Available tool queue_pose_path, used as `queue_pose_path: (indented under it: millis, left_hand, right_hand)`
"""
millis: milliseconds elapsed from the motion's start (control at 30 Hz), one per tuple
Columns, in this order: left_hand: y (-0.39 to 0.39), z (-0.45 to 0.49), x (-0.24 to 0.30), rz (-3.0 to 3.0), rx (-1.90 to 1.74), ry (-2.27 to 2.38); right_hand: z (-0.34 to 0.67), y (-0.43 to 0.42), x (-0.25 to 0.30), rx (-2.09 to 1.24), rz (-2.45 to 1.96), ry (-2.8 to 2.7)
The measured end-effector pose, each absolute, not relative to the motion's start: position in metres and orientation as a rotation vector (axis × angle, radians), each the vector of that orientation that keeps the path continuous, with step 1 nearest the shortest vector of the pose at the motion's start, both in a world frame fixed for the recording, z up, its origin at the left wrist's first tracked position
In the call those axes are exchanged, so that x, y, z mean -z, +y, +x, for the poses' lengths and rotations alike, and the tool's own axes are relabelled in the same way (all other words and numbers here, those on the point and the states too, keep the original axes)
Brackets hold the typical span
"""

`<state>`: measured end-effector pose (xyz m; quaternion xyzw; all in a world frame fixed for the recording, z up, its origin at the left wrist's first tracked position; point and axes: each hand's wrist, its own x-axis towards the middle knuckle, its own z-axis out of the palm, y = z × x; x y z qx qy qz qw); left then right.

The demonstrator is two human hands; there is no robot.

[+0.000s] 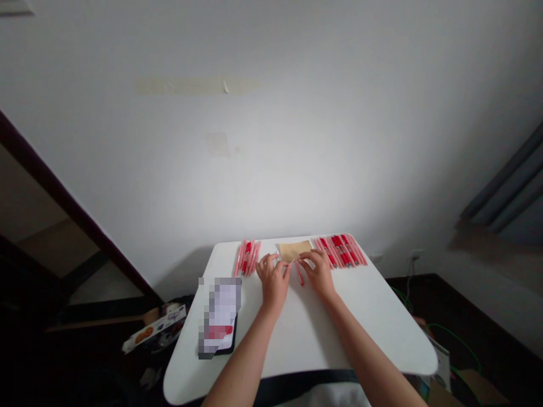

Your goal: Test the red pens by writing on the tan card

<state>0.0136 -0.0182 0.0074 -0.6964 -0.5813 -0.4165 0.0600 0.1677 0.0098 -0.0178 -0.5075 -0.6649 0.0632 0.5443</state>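
Note:
My left hand (272,278) and my right hand (318,272) rest side by side on a white table (305,333), fingers curled toward a brown paper envelope (294,249) at the far edge. A single red pen (299,273) lies between the two hands, close to my right fingers. I cannot make out whether either hand pinches anything. A small group of red pens (247,256) lies to the left of the envelope. A larger row of red pens (340,250) lies to its right, beside my right hand.
A phone or tablet (219,316), partly blurred out, lies at the table's left edge. A printed box (155,329) sits on the dark floor at the left. A white wall stands right behind the table. Green cable (441,330) runs on the floor at the right.

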Motion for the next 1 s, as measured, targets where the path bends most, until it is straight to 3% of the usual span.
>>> queue_pose_path:
  millis: [1000]
  left_hand:
    - [-0.018, 0.015, -0.006, -2.244, 1.315, -1.728]
  right_hand:
    - [0.173, 0.01, 0.024, -0.096, -1.306, -1.616]
